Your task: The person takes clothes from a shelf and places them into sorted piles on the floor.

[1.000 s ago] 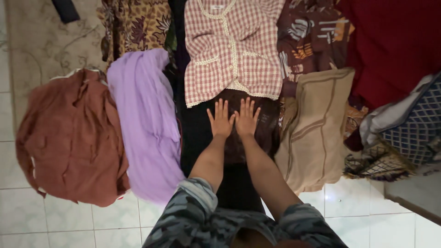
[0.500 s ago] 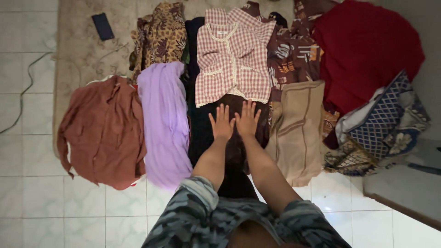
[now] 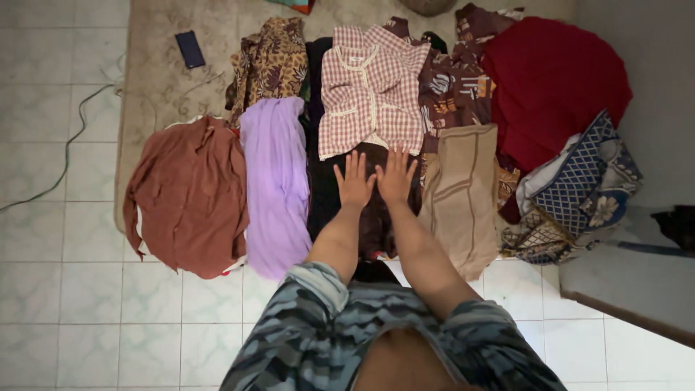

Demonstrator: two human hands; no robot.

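My left hand (image 3: 354,178) and my right hand (image 3: 396,174) lie flat side by side, fingers spread, on a dark brown garment (image 3: 376,217) spread over black cloth on the floor. Just beyond the fingertips lies a red and white checked shirt (image 3: 371,90). A lilac cloth (image 3: 275,181) lies left of the hands, and a beige garment (image 3: 460,195) lies right of them. Neither hand holds anything.
A rust-brown garment (image 3: 190,195) lies at far left, a leopard-patterned one (image 3: 271,65) behind the lilac cloth. A dark red cloth (image 3: 554,87) and blue patterned fabric (image 3: 583,185) pile at right. A dark phone (image 3: 190,48) and a cable (image 3: 65,156) lie on the rug and tiles.
The view has pulled back and shifted, showing more of the floor, rug and phone. Both hands stay flat on the dark garment in the same spot.
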